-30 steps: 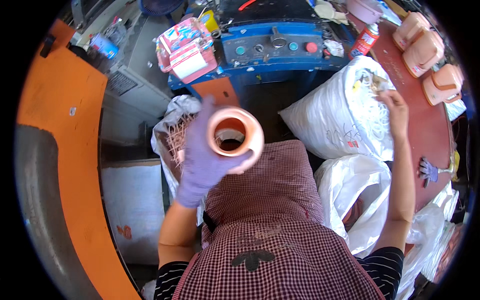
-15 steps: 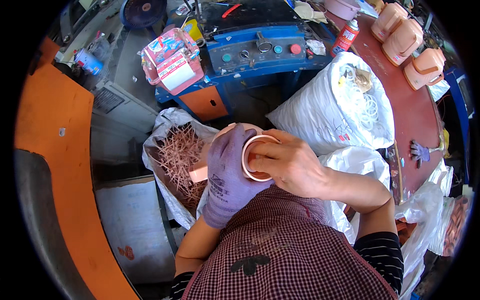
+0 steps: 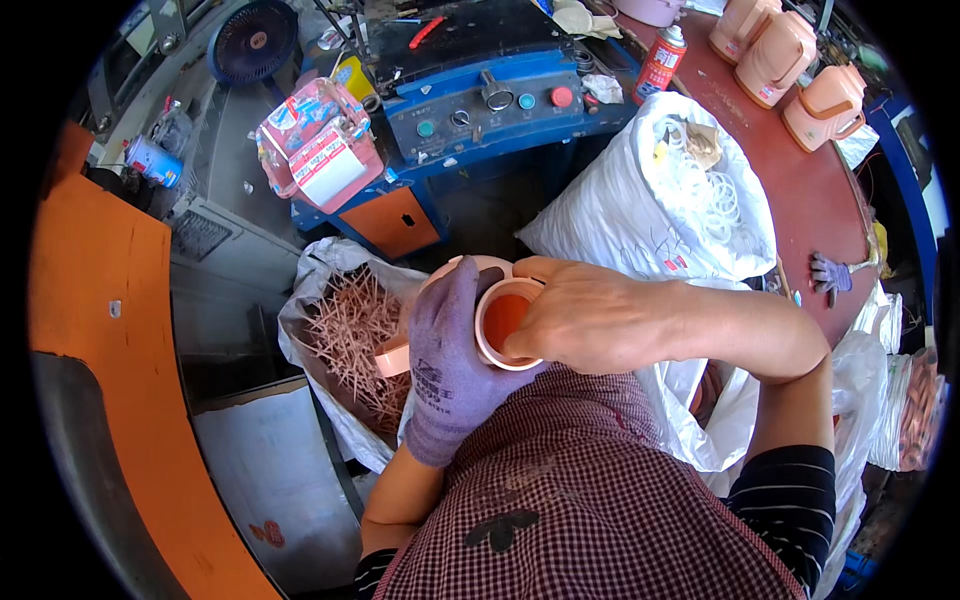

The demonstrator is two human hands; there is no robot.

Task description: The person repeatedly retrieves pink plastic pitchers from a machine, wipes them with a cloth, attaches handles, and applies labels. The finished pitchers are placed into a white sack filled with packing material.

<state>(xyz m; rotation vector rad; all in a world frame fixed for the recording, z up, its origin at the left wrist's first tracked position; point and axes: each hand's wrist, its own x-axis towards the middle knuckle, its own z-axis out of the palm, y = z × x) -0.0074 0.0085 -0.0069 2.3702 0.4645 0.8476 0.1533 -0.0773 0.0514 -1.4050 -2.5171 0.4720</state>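
My left hand (image 3: 447, 370), in a purple-grey work glove, is wrapped around a peach-pink plastic jug body (image 3: 497, 318) held over my lap, its round opening facing up. My bare right hand (image 3: 580, 318) rests on the rim of that opening, fingers curled onto its right edge and reaching inside. A white ring seems to sit along the rim, though I cannot tell whether the fingers grip it. The jug's lower part is hidden by the glove.
An open white sack of thin copper-coloured pins (image 3: 355, 335) sits at my left knee. A white sack of white rings (image 3: 680, 190) stands ahead right. A blue machine with buttons (image 3: 480, 100) is in front; finished pink jugs (image 3: 790, 60) stand on the red-brown table (image 3: 800, 200).
My right hand came back from the ring sack and now sits on the jug's rim. The left hand has lowered the jug toward my lap.
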